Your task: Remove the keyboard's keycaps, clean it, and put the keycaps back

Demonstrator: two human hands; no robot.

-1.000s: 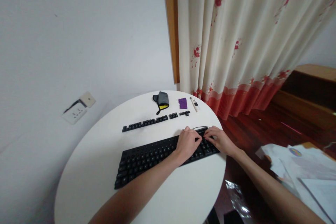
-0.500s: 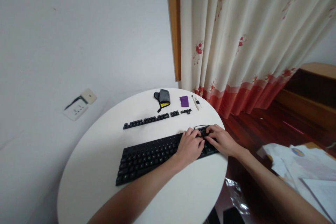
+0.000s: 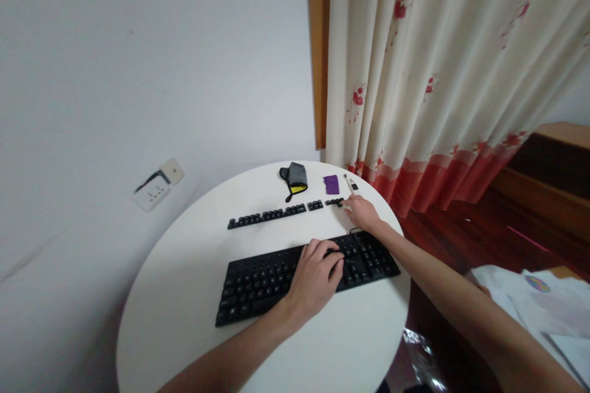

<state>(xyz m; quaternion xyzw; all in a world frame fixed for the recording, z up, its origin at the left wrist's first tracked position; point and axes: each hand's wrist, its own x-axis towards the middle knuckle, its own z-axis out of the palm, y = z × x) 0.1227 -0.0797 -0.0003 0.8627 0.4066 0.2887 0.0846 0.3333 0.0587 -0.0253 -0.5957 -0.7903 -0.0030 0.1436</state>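
A black keyboard (image 3: 369,261) lies at a slant on the round white table (image 3: 193,258). My left hand (image 3: 316,273) rests on its middle-right part, fingers bent over the keys and thumb held apart from them. Beyond the keyboard runs a line of loose black keycaps (image 3: 267,216), with a small group of keycaps (image 3: 315,205) beside it. My right hand (image 3: 362,212) is at the rightmost group of keycaps (image 3: 332,201), its thumb and fingertips closed at one keycap there. The fingertips are small and partly blurred.
Near the table's far edge lie a grey and yellow cloth (image 3: 297,177), a purple cloth (image 3: 331,184) and a thin pale brush-like tool (image 3: 349,183). A wall socket (image 3: 153,192) is at left, a flowered curtain (image 3: 428,123) behind. Papers (image 3: 516,295) lie at right.
My right hand has left the keyboard and moved away from me to the right-end keycaps. My left hand stays on the keyboard, shifted slightly nearer. The view has turned a little left.
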